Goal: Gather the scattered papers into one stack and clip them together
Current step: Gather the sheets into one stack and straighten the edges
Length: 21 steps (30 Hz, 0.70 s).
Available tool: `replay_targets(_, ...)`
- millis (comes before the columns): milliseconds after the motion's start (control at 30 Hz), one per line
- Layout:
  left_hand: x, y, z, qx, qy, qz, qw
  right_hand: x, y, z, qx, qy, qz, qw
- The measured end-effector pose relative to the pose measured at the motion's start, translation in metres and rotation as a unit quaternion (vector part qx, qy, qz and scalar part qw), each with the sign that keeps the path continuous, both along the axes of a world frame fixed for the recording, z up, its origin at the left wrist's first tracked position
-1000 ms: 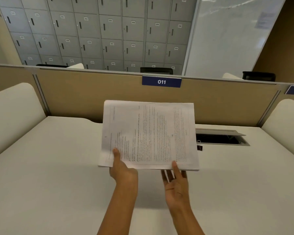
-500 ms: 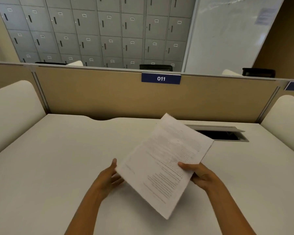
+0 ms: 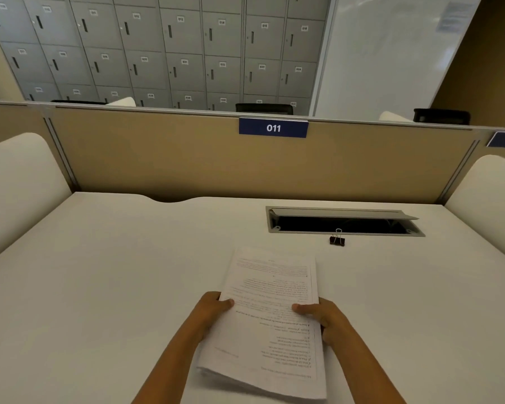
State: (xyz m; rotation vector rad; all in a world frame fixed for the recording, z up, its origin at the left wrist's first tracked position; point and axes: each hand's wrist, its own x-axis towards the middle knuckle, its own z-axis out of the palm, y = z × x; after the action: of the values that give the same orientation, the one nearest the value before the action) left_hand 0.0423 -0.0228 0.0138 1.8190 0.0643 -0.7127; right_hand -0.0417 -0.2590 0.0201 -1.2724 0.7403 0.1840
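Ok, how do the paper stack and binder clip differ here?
The paper stack is white and printed; the binder clip is black with wire handles. The paper stack is gripped at its sides by the left hand and right hand; the binder clip sits untouched, apart from it, by the cable slot. The paper stack is far larger than the binder clip. Both are over the same desk.

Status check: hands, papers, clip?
Left hand and right hand grip the paper stack by its side edges. Binder clip on desk beyond, untouched. Nothing between them.
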Motion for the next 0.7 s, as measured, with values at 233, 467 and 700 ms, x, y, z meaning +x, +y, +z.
replay_targets(233,-0.011,-0.014,0.038,-0.037,-0.248,0.066,0.966,0.000,0.009,0.045,-0.118,-0.208,-0.067,0.969)
replay_targets(467,0.005,-0.015,0.086,-0.239,-0.287,0.039,0.927,0.010,-0.001,0.086,-0.174,-0.336,-0.046,0.924)
replay_targets(700,0.012,-0.017,0.062,-0.197,-0.261,0.033,0.945,0.015,0.001,0.060,-0.186,-0.282,0.002,0.941)
